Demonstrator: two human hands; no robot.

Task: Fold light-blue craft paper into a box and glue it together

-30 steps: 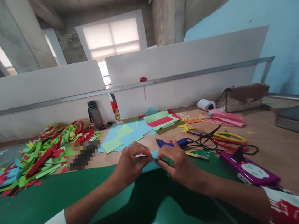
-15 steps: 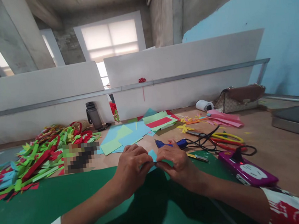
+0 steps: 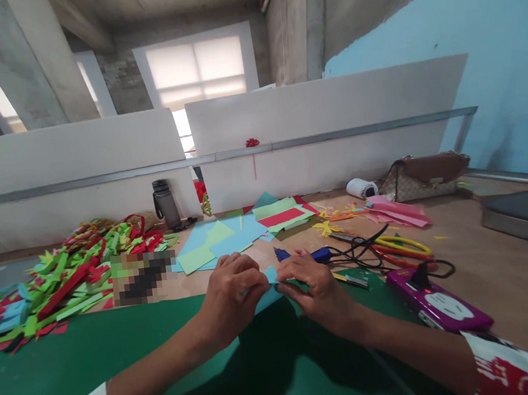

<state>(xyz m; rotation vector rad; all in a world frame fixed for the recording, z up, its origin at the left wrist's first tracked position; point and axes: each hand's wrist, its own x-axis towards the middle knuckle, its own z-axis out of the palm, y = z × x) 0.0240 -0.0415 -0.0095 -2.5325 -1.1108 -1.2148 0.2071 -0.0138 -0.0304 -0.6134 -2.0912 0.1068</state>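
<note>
A small piece of light blue paper is pinched between both hands above the green mat. My left hand is closed, thumb and forefinger gripping the paper's left side. From the right, my right hand pinches the same paper, its fingertips almost meeting the left ones. Part of the paper is hidden behind the fingers, so its folds cannot be made out. Just beyond the right hand lies a blue glue gun, partly covered by that hand. A yellow cutter knife rests to its right.
Blue and green paper sheets lie ahead. Cut paper strips are heaped at left, near a dark bottle. At right are scissors, a purple power strip, cables, a handbag and a dark case.
More of the blue paper shows below the fingers now. Both hands keep their pinch and have barely shifted.
</note>
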